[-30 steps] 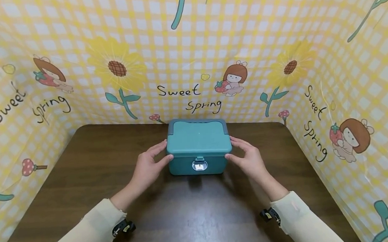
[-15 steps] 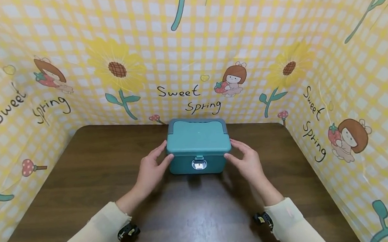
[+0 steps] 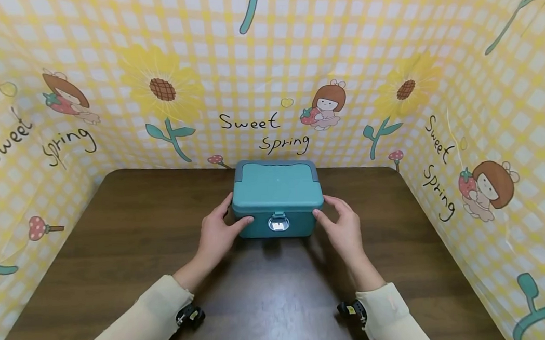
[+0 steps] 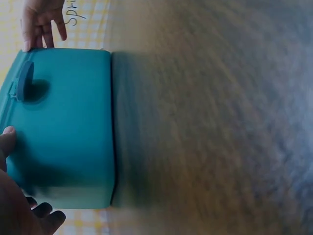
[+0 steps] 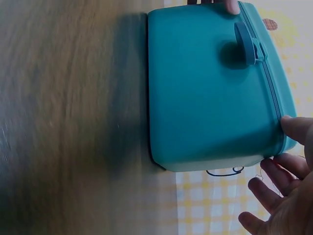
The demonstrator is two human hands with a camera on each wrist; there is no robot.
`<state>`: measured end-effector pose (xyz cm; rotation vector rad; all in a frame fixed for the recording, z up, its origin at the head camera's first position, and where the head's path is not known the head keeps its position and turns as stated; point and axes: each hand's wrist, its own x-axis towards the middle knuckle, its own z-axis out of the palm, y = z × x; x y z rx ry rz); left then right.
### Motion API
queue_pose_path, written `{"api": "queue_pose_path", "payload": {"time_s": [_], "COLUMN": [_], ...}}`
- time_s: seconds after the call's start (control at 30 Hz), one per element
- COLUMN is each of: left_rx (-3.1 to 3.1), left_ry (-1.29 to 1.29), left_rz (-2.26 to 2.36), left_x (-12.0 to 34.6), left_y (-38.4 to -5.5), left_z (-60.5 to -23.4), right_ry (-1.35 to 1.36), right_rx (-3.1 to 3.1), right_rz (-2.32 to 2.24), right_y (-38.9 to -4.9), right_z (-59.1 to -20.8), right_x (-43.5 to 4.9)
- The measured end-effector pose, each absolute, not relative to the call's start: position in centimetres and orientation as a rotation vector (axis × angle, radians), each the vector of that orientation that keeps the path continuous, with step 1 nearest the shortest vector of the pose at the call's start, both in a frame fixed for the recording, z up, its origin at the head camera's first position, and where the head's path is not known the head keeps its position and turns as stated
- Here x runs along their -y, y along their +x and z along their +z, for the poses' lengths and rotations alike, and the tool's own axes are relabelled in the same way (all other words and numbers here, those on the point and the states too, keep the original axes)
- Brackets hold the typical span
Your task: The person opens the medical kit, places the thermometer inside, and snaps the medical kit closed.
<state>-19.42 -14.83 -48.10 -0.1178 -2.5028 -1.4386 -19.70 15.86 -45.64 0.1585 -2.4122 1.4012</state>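
A teal storage box (image 3: 278, 188) with a closed lid sits at the back of the table, its silver-looking front latch (image 3: 279, 223) facing me. My left hand (image 3: 214, 237) holds the box's left front corner, thumb on the front face and fingers along the side. At the opposite corner my right hand (image 3: 345, 233) grips likewise, its thumb just under the lid's edge. In the right wrist view, the thumb and forefinger of the right hand (image 5: 291, 200) meet the box near the lid seam, while the other fingers spread off it. The left wrist view shows the latch tab (image 4: 25, 81) sticking out.
The dark wooden table (image 3: 271, 305) extends in front of the box and to both sides. Yellow checked cloth (image 3: 248, 78) with printed flowers and figures walls the back and sides, close behind the box. Black straps with small devices (image 3: 190, 315) sit at both cuffs.
Both forearms have drawn inward. My left thumb has slid a little farther onto the box's front face. The head view has tilted slightly; the box stays in place at the table's back.
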Motion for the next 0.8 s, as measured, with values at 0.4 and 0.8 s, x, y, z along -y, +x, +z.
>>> {"api": "queue_pose_path", "payload": {"time_s": [0.4, 0.8], "left_rx": [2.423, 2.429], "left_ry": [-0.093, -0.119], "left_rz": [-1.568, -1.570], "left_x": [14.6, 14.9], "left_y": [-19.7, -19.6], "left_z": [-48.8, -49.0], "right_ry": [0.016, -0.041], "right_rx": [2.306, 2.160], "right_rz": [1.430, 1.424], "right_y": [-19.1, -18.2], "right_z": [-46.4, -47.0], "right_x": [-14.4, -12.6]}}
